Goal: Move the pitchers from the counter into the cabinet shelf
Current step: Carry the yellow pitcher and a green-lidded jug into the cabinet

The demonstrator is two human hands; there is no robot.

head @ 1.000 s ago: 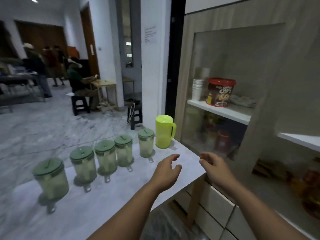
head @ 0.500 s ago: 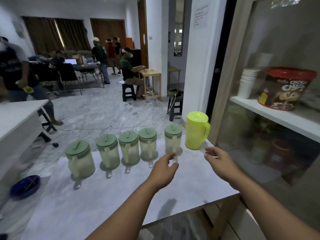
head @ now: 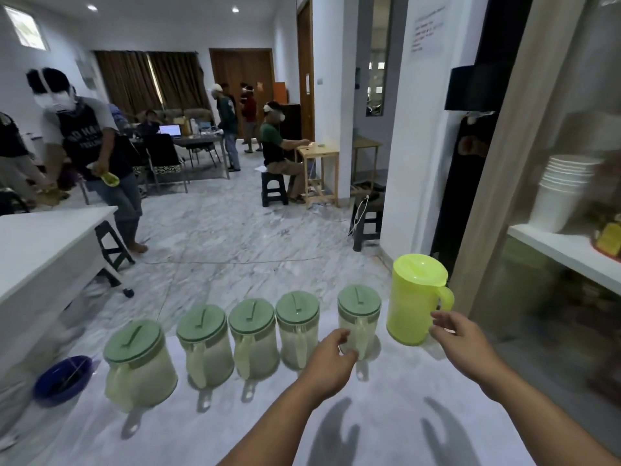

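Observation:
Several clear pitchers with green lids stand in a row on the white marble counter (head: 386,418). The rightmost clear pitcher (head: 359,314) has its handle facing me. A yellow-green pitcher (head: 415,297) stands at the right end of the row, handle to the right. My left hand (head: 331,359) is at the rightmost clear pitcher's handle, fingers curled but apart, not closed around it. My right hand (head: 462,341) hovers open just below the yellow-green pitcher's handle. The cabinet's white shelf (head: 554,245) is at the right, behind a glass door.
A stack of white cups (head: 564,190) and a snack tub (head: 608,238) stand on the shelf. A blue bowl (head: 62,380) lies on the floor at the left. A white table (head: 40,250) is at the left. Several people are in the room beyond.
Both hands have moved forward to the pitchers: the left to the rightmost clear pitcher's handle, the right to the yellow-green one. My view has swung left, away from the cabinet.

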